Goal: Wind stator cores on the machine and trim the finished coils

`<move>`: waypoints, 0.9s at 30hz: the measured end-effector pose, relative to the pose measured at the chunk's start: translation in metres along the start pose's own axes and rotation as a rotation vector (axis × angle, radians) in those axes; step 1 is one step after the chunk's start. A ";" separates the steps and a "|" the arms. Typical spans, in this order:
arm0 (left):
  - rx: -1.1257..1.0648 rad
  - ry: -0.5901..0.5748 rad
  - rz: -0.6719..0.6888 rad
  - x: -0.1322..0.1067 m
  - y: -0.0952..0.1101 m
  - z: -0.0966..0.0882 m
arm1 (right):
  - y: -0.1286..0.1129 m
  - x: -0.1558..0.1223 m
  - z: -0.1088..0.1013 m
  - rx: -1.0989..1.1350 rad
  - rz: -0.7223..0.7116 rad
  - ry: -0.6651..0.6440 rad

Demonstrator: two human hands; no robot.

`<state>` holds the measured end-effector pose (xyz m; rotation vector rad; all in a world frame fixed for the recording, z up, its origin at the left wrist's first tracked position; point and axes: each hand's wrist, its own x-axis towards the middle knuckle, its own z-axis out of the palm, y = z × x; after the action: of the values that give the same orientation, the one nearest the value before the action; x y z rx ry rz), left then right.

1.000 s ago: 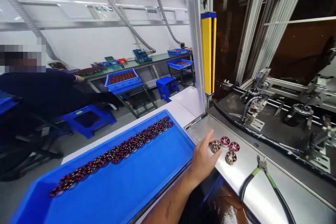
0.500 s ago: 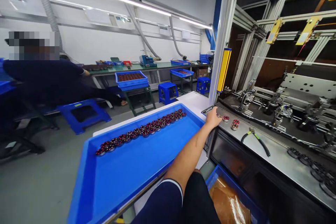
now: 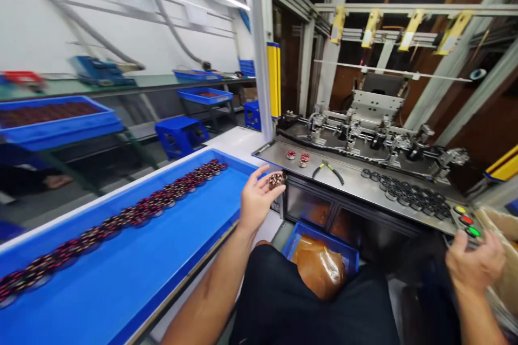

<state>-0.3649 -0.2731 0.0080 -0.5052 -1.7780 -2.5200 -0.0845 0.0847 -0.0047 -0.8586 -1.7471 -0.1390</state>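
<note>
My left hand (image 3: 259, 199) pinches a small round copper-wound motor stator (image 3: 277, 179) between thumb and fingers, above the right end of the blue tray (image 3: 190, 248). Inside that tray runs a long row of similar stators (image 3: 141, 211) in red, black and copper. My right hand (image 3: 475, 261) is at the far right, beside a button box (image 3: 457, 221) with yellow, red and green buttons. Its thumb and half-curled fingers are apart, just below the green button (image 3: 472, 232); whether they touch the box is unclear. A few red stators (image 3: 304, 157) stand on the metal ledge (image 3: 352, 194).
Pliers (image 3: 327, 171) and several black rings (image 3: 413, 194) lie on the ledge. Behind is a machine with several clamping stations (image 3: 378, 137). Below sits a blue bin (image 3: 293, 242) with brown wrapping. Further left are a blue stool (image 3: 182, 132) and a stator tray (image 3: 60, 118).
The view has swung right. My left hand has come back from the ledge and now shows a stator in its fingers. My right hand and the button box have come into view.
</note>
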 end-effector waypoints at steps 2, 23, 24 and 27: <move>0.004 -0.100 0.050 -0.031 0.009 0.012 | -0.007 -0.013 0.005 0.047 0.048 -0.024; -0.023 -0.554 0.290 -0.099 0.004 0.058 | -0.173 -0.040 -0.035 1.635 0.850 -1.459; -0.062 -0.560 0.228 -0.099 0.006 0.058 | -0.167 -0.040 -0.034 1.699 0.879 -1.472; -0.152 -0.585 0.110 -0.098 0.008 0.058 | -0.146 -0.047 -0.029 1.787 0.933 -1.469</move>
<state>-0.2563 -0.2396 0.0065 -1.4278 -1.6252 -2.6123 -0.1450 -0.0580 0.0113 -0.0948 -1.4143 2.7300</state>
